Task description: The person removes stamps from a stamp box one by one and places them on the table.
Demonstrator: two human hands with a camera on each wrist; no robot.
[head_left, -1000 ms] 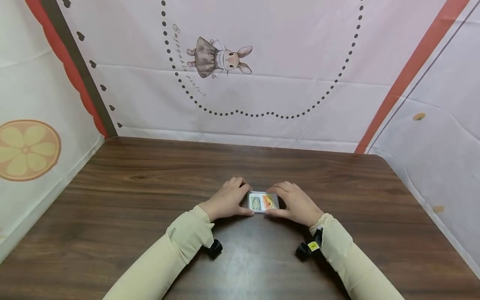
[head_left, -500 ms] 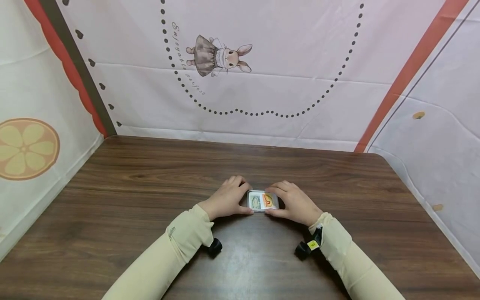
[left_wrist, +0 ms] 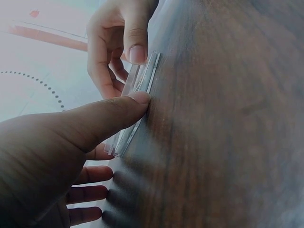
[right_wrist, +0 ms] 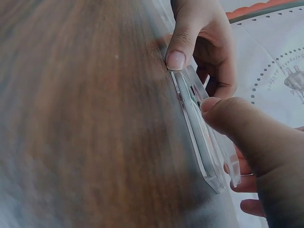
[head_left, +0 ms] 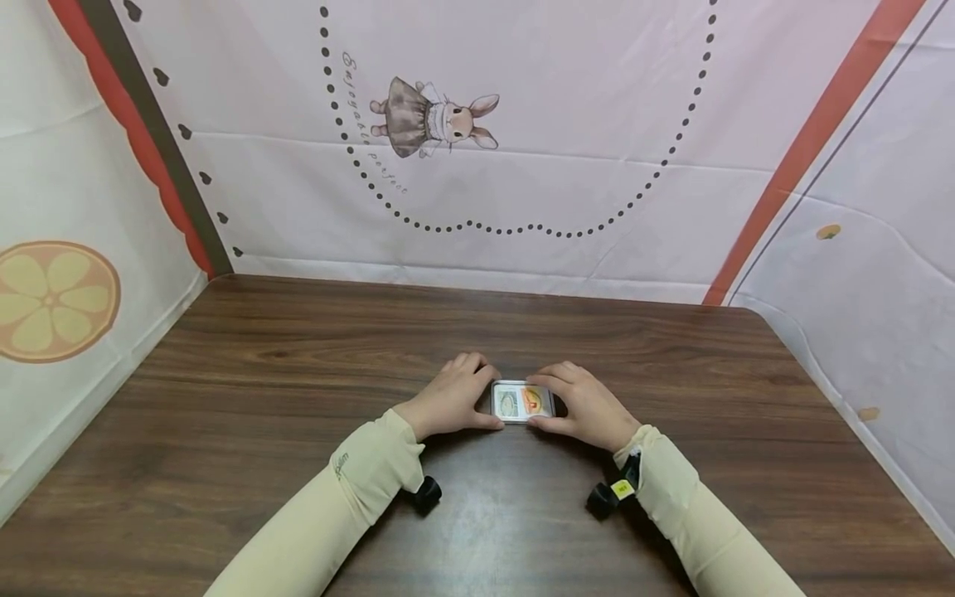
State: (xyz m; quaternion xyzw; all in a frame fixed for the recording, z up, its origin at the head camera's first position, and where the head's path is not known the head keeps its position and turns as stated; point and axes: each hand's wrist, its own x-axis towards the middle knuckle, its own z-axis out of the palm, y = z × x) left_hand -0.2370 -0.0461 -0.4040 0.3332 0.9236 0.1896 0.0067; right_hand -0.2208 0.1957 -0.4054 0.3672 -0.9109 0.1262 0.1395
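Note:
A small clear plastic case (head_left: 515,417) with printed pictures, one greenish and one orange, lies flat on the wooden table between both hands. My left hand (head_left: 452,396) pinches its left end, thumb on the near edge and index finger at the far edge. At the right end my right hand (head_left: 589,405) holds the case the same way. From the right wrist view, the clear lid of the case (right_wrist: 195,124) sits slightly raised and askew over the base. The left wrist view shows the left thumb (left_wrist: 111,116) pressed on the case's near side.
The dark wood-grain table (head_left: 298,348) spreads out around the hands. Behind it hangs a pale printed cloth (head_left: 567,99) with a rabbit figure, and more cloth covers both sides. A black wrist device (head_left: 427,495) hangs under the left cuff, another device (head_left: 601,501) under the right.

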